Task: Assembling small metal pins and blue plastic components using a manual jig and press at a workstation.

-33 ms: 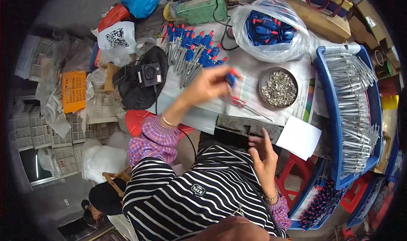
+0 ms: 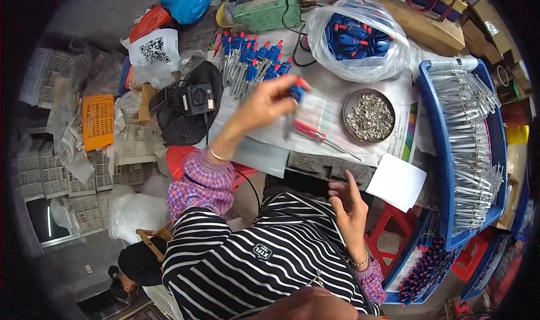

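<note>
My left hand [image 2: 270, 101] is closed over the table, gripping a blue-handled tool [image 2: 297, 90] with a red tip. Its lower part is smeared by motion. Just right of it, a screwdriver [image 2: 310, 130] with a red handle lies on the white cloth, its shaft pointing toward the front edge. Beyond the hand, several similar blue-and-red handled tools [image 2: 250, 61] with metal shafts lie in a heap. My right hand [image 2: 351, 206] hangs before the table's front edge with its fingers apart, holding nothing.
A round tin [image 2: 347, 126] of small metal parts stands to the right. Behind it is a clear bag [image 2: 320, 52] of blue handles. A blue tray [image 2: 440, 151] of metal pieces stands far right, near white paper [image 2: 397, 183]. A black fan-like device [image 2: 198, 99] is at left.
My left hand has drawn a little to the left and away from me with the blue-handled tool, uncovering more of the red screwdriver handle. My right hand has hardly moved.
</note>
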The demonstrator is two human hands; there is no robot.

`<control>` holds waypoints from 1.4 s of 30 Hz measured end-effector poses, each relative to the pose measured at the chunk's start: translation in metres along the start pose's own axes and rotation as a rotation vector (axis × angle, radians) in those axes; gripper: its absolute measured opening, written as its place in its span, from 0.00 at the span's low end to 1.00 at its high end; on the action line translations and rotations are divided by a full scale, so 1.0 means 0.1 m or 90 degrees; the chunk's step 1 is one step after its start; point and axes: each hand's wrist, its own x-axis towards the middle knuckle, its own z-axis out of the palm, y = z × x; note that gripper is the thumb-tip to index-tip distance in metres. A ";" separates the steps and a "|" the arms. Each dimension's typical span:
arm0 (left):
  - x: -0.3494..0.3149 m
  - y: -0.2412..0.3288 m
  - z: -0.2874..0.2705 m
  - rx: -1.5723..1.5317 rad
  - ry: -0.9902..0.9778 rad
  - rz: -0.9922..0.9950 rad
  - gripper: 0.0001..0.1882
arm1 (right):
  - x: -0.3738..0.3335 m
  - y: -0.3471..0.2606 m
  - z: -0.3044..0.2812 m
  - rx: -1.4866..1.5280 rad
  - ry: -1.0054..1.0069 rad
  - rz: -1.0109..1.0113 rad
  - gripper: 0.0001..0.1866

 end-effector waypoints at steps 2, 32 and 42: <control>0.10 -0.05 -0.25 0.241 0.036 -0.020 0.18 | -0.02 0.05 -0.01 0.000 -0.038 0.025 0.28; 1.94 -0.01 -0.61 0.455 0.112 0.375 0.25 | 2.47 -0.82 -0.55 -0.638 0.106 -0.440 0.13; 2.01 -0.35 -0.58 0.147 0.251 0.251 0.29 | 2.85 -0.63 -0.78 -0.440 0.313 -0.335 0.26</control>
